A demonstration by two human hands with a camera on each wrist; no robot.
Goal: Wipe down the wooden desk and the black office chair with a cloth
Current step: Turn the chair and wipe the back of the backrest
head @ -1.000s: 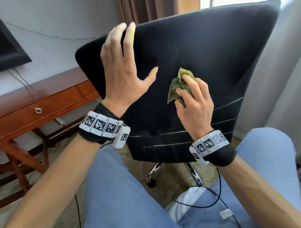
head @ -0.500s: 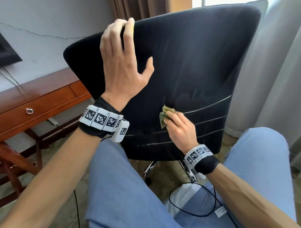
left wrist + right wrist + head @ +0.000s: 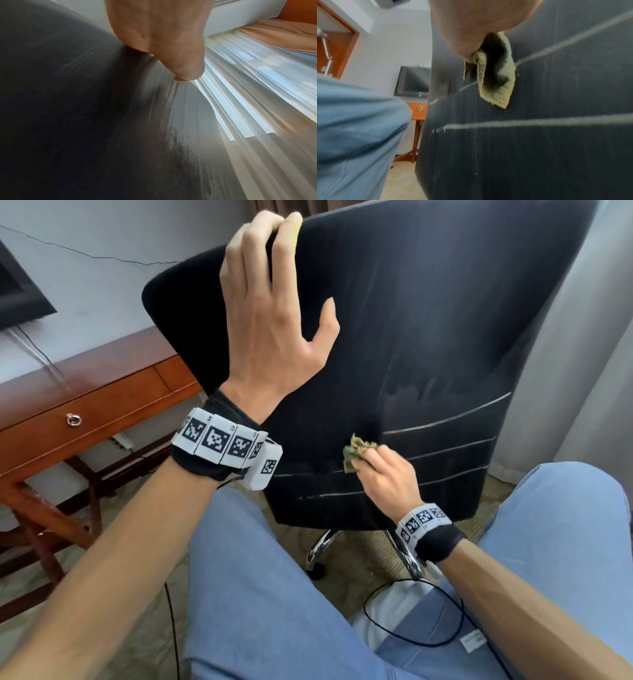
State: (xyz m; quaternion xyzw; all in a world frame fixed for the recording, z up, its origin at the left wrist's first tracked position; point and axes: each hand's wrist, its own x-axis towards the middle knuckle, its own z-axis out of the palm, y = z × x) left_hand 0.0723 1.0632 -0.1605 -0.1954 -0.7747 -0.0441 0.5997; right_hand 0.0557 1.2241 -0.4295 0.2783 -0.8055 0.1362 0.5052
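Partly, the black office chair (image 3: 428, 344) is being cut off at the 12 and 1 o'clock edges of the head view, and only two chrome legs of its base are being shown beneath the backrest. The fingertips of the left hand (image 3: 274, 313) are being hidden over the backrest's top edge at 12 o'clock, with the thumb spread flat on the black surface. The right hand (image 3: 387, 474) is being held low at 5 o'clock, its fingers curled round one crumpled green cloth (image 3: 356, 453), which is being pressed against the backrest beside three pale lines. In the right wrist view the cloth (image 3: 498, 75) is being seen hanging from the grip. One wooden desk (image 3: 85, 402) with one ring pull is being seen at 9 o'clock.
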